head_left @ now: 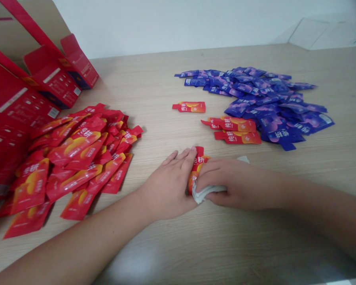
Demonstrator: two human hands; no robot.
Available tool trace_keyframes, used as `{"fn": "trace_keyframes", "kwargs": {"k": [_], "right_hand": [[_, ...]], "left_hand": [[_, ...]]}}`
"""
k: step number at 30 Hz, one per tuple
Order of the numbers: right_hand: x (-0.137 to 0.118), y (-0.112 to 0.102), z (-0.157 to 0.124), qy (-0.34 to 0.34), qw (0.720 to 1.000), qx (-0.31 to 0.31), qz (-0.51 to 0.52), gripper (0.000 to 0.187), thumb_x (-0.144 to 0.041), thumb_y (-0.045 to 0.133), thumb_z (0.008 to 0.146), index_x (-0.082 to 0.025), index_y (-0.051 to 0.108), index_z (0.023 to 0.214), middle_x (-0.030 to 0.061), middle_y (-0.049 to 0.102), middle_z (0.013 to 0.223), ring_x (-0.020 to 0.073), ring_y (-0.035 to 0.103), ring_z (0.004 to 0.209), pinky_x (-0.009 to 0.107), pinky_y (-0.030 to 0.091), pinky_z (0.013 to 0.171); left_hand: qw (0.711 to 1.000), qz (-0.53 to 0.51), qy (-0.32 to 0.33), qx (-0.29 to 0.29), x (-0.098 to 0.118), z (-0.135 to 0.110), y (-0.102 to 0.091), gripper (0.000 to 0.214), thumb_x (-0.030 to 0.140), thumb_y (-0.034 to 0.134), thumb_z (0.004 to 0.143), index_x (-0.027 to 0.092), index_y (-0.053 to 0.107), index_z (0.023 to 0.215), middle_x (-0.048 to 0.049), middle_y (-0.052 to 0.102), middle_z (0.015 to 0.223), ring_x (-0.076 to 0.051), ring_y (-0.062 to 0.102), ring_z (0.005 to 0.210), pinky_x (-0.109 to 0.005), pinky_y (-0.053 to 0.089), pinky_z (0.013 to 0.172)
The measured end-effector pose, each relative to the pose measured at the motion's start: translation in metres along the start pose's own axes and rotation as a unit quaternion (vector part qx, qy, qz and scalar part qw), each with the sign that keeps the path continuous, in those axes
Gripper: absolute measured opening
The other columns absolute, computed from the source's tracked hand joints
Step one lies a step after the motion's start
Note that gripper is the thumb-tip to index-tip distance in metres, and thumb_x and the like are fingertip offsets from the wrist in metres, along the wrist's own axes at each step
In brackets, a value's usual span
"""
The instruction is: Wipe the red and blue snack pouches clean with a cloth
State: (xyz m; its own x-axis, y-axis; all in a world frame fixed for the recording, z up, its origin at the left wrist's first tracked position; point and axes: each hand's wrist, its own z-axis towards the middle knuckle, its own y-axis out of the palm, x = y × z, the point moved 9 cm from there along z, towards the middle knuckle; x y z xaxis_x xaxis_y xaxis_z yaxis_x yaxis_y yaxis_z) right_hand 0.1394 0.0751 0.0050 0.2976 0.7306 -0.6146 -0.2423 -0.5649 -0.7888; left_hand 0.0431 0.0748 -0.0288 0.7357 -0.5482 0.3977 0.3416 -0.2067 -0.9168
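Observation:
On the table in front of me lies a red spouted pouch (pixel 199 159) with orange and yellow print, its spout end pointing away. My left hand (pixel 170 184) holds it along its left edge, fingers stretched toward the spout and thumb near the bottom. Bunched in my right hand (pixel 228 182) is a white cloth or tissue (pixel 206 192), pressed onto the pouch's right side; the fingers are closed round it. Both hands hide much of the pouch. Beyond them, two red pouches (pixel 239 137) lie side by side, and a single red pouch (pixel 192 107) is farther back.
A large heap of red pouches (pixel 83 146) covers the left side of the table. Blue-purple pouches (pixel 273 95) are piled at the back right, touching the two red ones. Red printed cartons (pixel 56 81) stand at the far left. A clear sheet-like object (pixel 323 33) is at the back right.

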Motion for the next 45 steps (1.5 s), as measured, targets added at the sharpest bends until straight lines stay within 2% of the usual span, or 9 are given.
{"fn": "trace_keyframes", "kwargs": {"k": [12, 19, 23, 26, 30, 32, 37, 42, 45], "right_hand": [[0.015, 0.0, 0.004, -0.004, 0.996, 0.057, -0.063, 0.019, -0.014, 0.074, 0.093, -0.025, 0.076, 0.108, 0.0018, 0.08, 0.121, 0.0248, 0.07, 0.121, 0.044, 0.051, 0.114], [0.036, -0.018, 0.005, 0.023, 0.983, 0.121, -0.137, 0.021, -0.019, 0.068, 0.097, -0.024, 0.077, 0.115, 0.0083, 0.079, 0.122, 0.0282, 0.072, 0.117, 0.051, 0.053, 0.109], [0.051, -0.023, 0.002, 0.046, 0.976, 0.15, -0.152, 0.026, -0.021, 0.067, 0.097, -0.024, 0.077, 0.121, 0.0094, 0.078, 0.119, 0.0282, 0.072, 0.114, 0.048, 0.056, 0.104], [0.057, -0.027, -0.002, 0.056, 0.97, 0.178, -0.157, 0.027, -0.021, 0.066, 0.098, -0.023, 0.076, 0.123, 0.0098, 0.078, 0.119, 0.0278, 0.072, 0.115, 0.045, 0.057, 0.103], [0.052, -0.037, -0.009, 0.046, 0.972, 0.21, -0.093, 0.022, -0.025, 0.066, 0.101, -0.022, 0.074, 0.121, 0.0089, 0.078, 0.12, 0.0255, 0.072, 0.113, 0.044, 0.057, 0.102], [0.041, -0.035, -0.009, 0.018, 0.983, 0.178, -0.036, 0.021, -0.025, 0.068, 0.1, -0.023, 0.073, 0.121, 0.0071, 0.078, 0.118, 0.0229, 0.072, 0.111, 0.04, 0.058, 0.1], [0.013, -0.012, -0.004, -0.013, 0.999, 0.018, 0.05, 0.015, -0.02, 0.072, 0.098, -0.027, 0.075, 0.111, 0.0014, 0.079, 0.114, 0.0202, 0.073, 0.109, 0.033, 0.058, 0.099], [0.012, -0.005, 0.0, -0.008, 0.999, 0.018, -0.032, 0.022, -0.016, 0.072, 0.096, -0.031, 0.077, 0.112, 0.0003, 0.081, 0.116, 0.0263, 0.072, 0.118, 0.045, 0.054, 0.112], [0.015, -0.005, 0.002, -0.007, 0.997, 0.046, -0.068, 0.025, -0.015, 0.072, 0.095, -0.032, 0.077, 0.113, -0.0005, 0.082, 0.119, 0.0281, 0.072, 0.121, 0.045, 0.053, 0.114]], "left_hand": [[1.0, 0.0, -0.012, -0.002, 0.002, 0.003, -0.002, 0.106, 0.059, 0.075, 0.091, 0.011, 0.021, 0.168, -0.0245, 0.042, 0.171, -0.037, 0.042, 0.159, -0.057, 0.029, 0.134], [1.0, 0.002, -0.014, -0.005, 0.001, 0.002, -0.001, 0.104, 0.064, 0.071, 0.092, 0.008, 0.024, 0.167, -0.028, 0.039, 0.171, -0.037, 0.039, 0.161, -0.057, 0.026, 0.135], [1.0, 0.006, -0.008, -0.003, 0.002, 0.002, 0.0, 0.099, 0.054, 0.072, 0.09, 0.01, 0.025, 0.165, -0.0285, 0.042, 0.169, -0.037, 0.039, 0.161, -0.058, 0.026, 0.134], [1.0, -0.001, -0.003, -0.001, 0.002, 0.002, 0.0, 0.103, 0.052, 0.07, 0.09, 0.008, 0.017, 0.167, -0.0302, 0.04, 0.17, -0.039, 0.039, 0.161, -0.06, 0.027, 0.133], [1.0, 0.007, -0.016, -0.006, 0.0, 0.002, 0.001, 0.108, 0.051, 0.069, 0.09, 0.004, 0.011, 0.168, -0.0331, 0.031, 0.173, -0.042, 0.032, 0.163, -0.061, 0.027, 0.133], [1.0, 0.015, -0.02, -0.013, -0.001, 0.003, 0.002, 0.107, 0.052, 0.068, 0.091, 0.002, 0.013, 0.168, -0.0336, 0.027, 0.174, -0.043, 0.029, 0.164, -0.061, 0.026, 0.133], [0.999, 0.015, -0.024, -0.015, -0.001, 0.003, 0.002, 0.108, 0.054, 0.07, 0.09, 0.006, 0.014, 0.169, -0.0317, 0.03, 0.174, -0.043, 0.029, 0.164, -0.061, 0.025, 0.133], [1.0, 0.011, -0.018, -0.008, 0.001, 0.002, 0.001, 0.107, 0.056, 0.07, 0.092, 0.009, 0.014, 0.169, -0.0294, 0.031, 0.175, -0.041, 0.029, 0.165, -0.061, 0.024, 0.134], [1.0, 0.012, -0.023, -0.012, 0.001, 0.002, 0.001, 0.106, 0.056, 0.071, 0.092, 0.01, 0.015, 0.17, -0.0283, 0.032, 0.174, -0.04, 0.029, 0.165, -0.06, 0.023, 0.134]]}}
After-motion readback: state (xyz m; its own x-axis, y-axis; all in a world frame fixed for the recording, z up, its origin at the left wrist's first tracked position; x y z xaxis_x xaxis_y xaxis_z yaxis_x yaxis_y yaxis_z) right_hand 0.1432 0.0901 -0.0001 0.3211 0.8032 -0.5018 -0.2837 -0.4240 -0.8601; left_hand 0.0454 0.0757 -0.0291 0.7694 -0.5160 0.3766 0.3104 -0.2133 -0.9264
